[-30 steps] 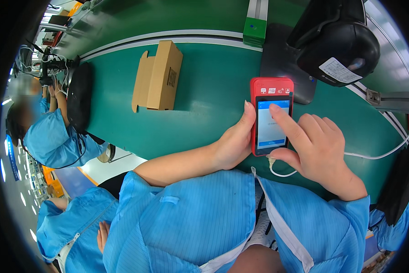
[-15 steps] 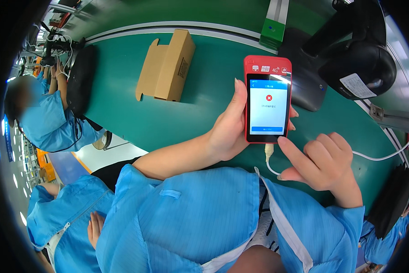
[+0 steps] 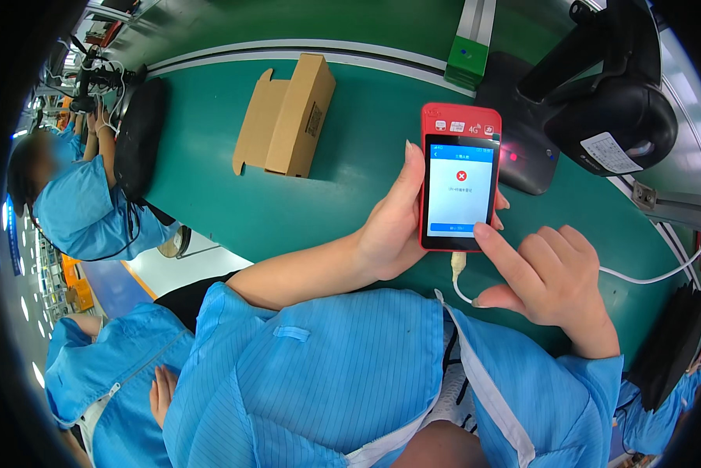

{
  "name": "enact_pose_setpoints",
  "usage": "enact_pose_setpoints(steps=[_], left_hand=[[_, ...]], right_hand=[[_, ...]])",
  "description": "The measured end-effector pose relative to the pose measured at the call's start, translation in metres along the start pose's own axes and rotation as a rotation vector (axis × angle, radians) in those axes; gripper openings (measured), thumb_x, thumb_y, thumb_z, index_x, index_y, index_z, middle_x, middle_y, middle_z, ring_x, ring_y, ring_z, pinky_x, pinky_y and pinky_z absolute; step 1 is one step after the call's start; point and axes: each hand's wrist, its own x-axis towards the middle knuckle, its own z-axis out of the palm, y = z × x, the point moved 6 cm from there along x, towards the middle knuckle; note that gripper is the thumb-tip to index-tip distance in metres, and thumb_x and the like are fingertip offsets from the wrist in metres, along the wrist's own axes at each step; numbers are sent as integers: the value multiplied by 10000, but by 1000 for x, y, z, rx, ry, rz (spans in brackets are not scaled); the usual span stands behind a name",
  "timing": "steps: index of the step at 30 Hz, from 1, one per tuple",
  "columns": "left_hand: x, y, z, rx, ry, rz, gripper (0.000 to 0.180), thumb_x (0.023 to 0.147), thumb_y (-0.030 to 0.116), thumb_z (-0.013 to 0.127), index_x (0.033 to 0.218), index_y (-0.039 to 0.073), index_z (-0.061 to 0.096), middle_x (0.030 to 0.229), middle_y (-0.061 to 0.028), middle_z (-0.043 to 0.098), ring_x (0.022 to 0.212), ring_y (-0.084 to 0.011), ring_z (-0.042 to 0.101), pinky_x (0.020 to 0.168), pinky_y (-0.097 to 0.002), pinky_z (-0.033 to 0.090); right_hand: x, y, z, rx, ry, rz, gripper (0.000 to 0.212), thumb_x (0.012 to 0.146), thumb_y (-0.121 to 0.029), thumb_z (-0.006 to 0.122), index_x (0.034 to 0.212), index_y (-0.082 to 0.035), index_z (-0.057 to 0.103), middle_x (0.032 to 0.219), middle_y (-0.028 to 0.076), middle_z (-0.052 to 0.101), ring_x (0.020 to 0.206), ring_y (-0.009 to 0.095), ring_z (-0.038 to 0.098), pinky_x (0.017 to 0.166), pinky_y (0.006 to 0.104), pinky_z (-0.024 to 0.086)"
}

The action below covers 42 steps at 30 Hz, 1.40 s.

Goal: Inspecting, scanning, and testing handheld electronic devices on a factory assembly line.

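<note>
Upright in my left hand (image 3: pixel 393 218) is a red handheld payment terminal (image 3: pixel 460 204), gripped by its sides with the thumb on the left edge and fingertips showing past the right edge. Its lit screen has a red circle with a white cross and a blue bar at the bottom. My right hand (image 3: pixel 549 273) holds nothing; its index fingertip is at the right end of that blue bar, the thumb is stretched out and the other fingers are curled. A white cable (image 3: pixel 458 274) with a cream plug runs into the terminal's lower end.
An open brown cardboard box (image 3: pixel 288 121) lies on the green table (image 3: pixel 202 156). A black barcode scanner on a stand (image 3: pixel 608 117) stands at the right, beside a small green box (image 3: pixel 467 61). Co-workers in blue (image 3: pixel 85 199) sit at the left.
My right index fingertip has moved up from the terminal's lower edge to the blue bar. The terminal sits slightly lower, and a red light now shows on the scanner's base.
</note>
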Motion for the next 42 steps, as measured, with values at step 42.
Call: enact_pose_setpoints(steps=[42], left_hand=[[-2,-7,1,73,-28,-55,907,904,731,48,1295,31,472,1182,-141,571,1060,-246,601,924,-391,489]], right_hand=[[-1,-5,7,31,-20,-21,513,839,-503,609,1239,-183,633,668,-19,316,539,101,366,473,260,297]])
